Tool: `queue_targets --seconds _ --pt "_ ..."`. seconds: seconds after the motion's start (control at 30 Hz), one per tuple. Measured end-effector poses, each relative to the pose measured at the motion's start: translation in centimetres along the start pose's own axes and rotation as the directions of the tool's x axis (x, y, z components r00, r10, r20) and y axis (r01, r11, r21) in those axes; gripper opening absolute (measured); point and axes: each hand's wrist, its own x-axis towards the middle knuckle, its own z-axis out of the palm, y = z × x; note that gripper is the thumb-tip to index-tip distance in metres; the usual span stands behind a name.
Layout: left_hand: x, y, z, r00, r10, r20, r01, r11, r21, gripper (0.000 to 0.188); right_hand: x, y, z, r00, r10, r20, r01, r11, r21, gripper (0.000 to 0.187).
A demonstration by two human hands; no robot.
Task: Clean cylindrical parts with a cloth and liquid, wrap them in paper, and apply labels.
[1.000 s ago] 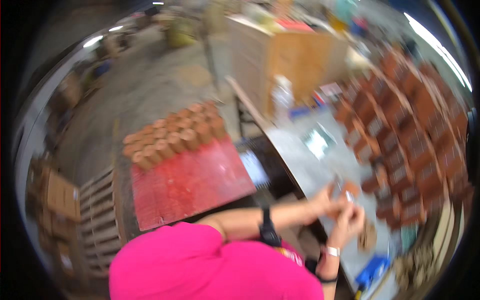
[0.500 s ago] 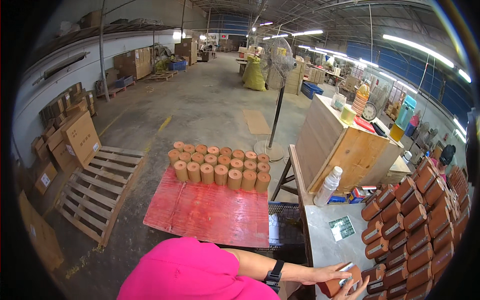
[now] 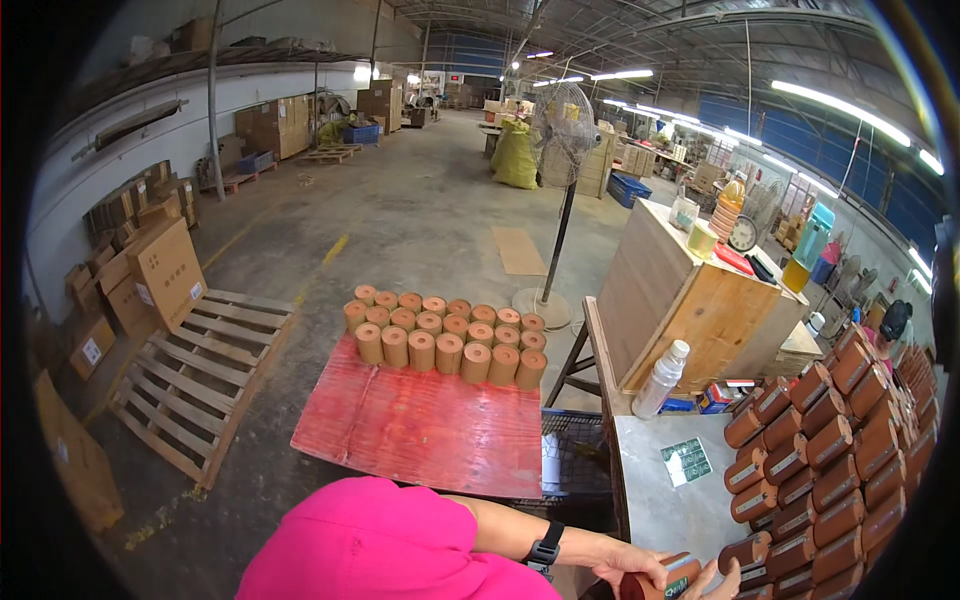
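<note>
A reddish-brown cylindrical block (image 3: 683, 569) with a green label on its side is held low over the grey tabletop (image 3: 640, 478). My left hand (image 3: 628, 563), with a black band on its wrist, is closed around the block's left part. At the block's right end are the bent fingers of my right hand (image 3: 716, 581), partly cut off by the lower edge. A sheet of green labels (image 3: 686, 462) lies on the tabletop just beyond my hands. Many similar brown blocks (image 3: 829, 441) with metallic strips are stacked close to my right hand.
Rows of tan cylinders (image 3: 449, 353) with holed tops stand on a red board (image 3: 420, 430) ahead. A white bottle (image 3: 660, 380) and a wooden cabinet (image 3: 690, 310) stand behind the tabletop. Further off are a pedestal fan (image 3: 565, 130) and, leftward, a wooden pallet (image 3: 190, 385).
The block has turned in my hands: its metallic strip faced up earlier, and now a green label shows. Both hands have shifted slightly lower, and the view has moved a little.
</note>
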Motion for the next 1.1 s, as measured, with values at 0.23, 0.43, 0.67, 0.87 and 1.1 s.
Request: queue_targets --seconds 0.23,0.43,0.67,0.87,1.1 --pt "2.6 -2.4 -2.0 0.996 -0.090 0.024 0.091 0.994 -0.066 0.059 0.6 -1.6 -0.4 0.931 0.001 0.366 -0.014 0.999 0.032 0.032" --pt "3.4 -2.9 -3.4 0.984 -0.170 0.050 0.175 0.977 -0.120 0.056 0.4 -1.8 0.0 0.931 -0.021 0.365 -0.023 0.993 0.118 0.036" --pt "-0.1 -3.0 -3.4 0.958 -0.274 0.085 0.286 0.938 -0.195 0.052 -1.2 -2.2 1.4 0.963 -0.229 0.140 0.175 0.932 0.318 0.034" --pt "2.1 -5.9 -3.3 0.911 -0.266 0.316 0.374 0.854 -0.361 0.032 -2.7 -3.3 0.7 0.960 -0.274 -0.051 0.278 0.925 0.258 0.037" --pt "2.9 1.9 -1.2 0.933 -0.359 0.041 0.350 0.871 -0.344 0.057 -3.2 -2.7 -6.4 0.998 0.036 0.053 -0.051 0.942 0.332 0.047"
